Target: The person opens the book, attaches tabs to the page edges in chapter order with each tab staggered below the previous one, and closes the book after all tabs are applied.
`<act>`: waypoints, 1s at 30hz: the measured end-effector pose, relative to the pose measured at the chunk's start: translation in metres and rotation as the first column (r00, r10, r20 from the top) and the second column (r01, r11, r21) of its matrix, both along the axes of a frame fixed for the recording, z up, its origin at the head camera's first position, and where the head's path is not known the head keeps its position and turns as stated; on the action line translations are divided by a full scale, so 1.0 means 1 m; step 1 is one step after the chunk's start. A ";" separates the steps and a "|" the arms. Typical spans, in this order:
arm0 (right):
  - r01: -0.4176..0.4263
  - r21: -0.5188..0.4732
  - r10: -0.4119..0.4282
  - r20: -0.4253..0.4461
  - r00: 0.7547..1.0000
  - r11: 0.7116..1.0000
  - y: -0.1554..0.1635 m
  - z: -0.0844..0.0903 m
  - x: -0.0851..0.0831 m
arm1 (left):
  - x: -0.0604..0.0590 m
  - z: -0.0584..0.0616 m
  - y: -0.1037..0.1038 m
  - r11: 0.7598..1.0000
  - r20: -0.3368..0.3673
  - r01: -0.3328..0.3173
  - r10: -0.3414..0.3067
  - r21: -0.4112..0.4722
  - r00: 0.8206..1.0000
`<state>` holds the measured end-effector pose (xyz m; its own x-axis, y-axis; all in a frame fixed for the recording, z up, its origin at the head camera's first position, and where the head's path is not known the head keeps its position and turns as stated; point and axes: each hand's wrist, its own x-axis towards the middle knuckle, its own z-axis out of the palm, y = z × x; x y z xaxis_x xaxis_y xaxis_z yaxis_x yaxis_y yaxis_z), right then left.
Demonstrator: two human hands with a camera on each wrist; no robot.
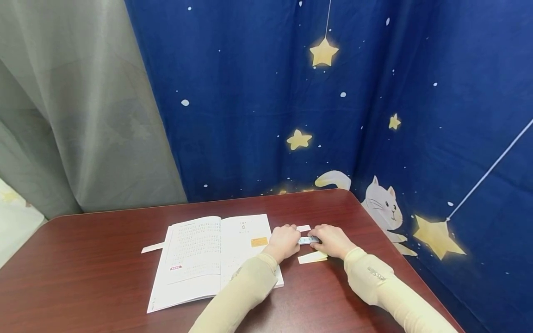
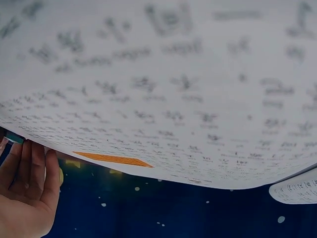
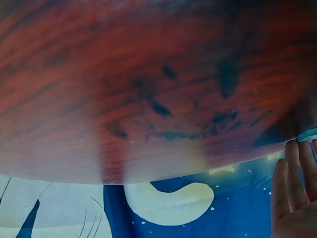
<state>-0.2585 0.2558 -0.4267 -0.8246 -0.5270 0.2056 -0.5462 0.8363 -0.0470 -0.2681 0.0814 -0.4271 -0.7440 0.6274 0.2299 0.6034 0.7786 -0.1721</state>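
Note:
A small, flat, pale-blue object (image 1: 306, 240) with a dark right end lies between my two hands on the table; its exact kind cannot be told. My left hand (image 1: 285, 241) grips its left end, and my right hand (image 1: 332, 240) pinches the dark end. In the left wrist view, the fingers (image 2: 37, 168) bend at a teal edge (image 2: 14, 137). Fingers (image 3: 293, 183) also reach a teal edge (image 3: 308, 134) in the right wrist view. A white paper strip (image 1: 303, 228) lies just beyond the object, and white and yellow strips (image 1: 312, 257) lie nearer, beside the right hand.
An open printed book (image 1: 191, 259) lies left of the hands, with an orange patch (image 1: 259, 242) on its right page. Another paper strip (image 1: 152, 248) sticks out past its left edge. The brown table (image 1: 100, 268) ends at a blue star-patterned curtain (image 1: 258, 92).

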 end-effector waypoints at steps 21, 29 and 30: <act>-0.079 -0.017 0.077 -0.104 0.992 0.997 -0.005 0.023 0.012 | 0.009 0.018 -0.024 0.980 -0.102 0.113 -0.097 0.164 0.990; -0.136 -0.029 0.130 -0.140 0.982 0.990 -0.013 0.040 0.026 | 0.022 0.032 -0.040 0.954 -0.168 0.191 -0.155 0.233 0.974; -0.145 -0.032 0.139 -0.145 0.980 0.989 -0.015 0.042 0.028 | 0.024 0.034 -0.042 0.951 -0.173 0.199 -0.160 0.238 0.972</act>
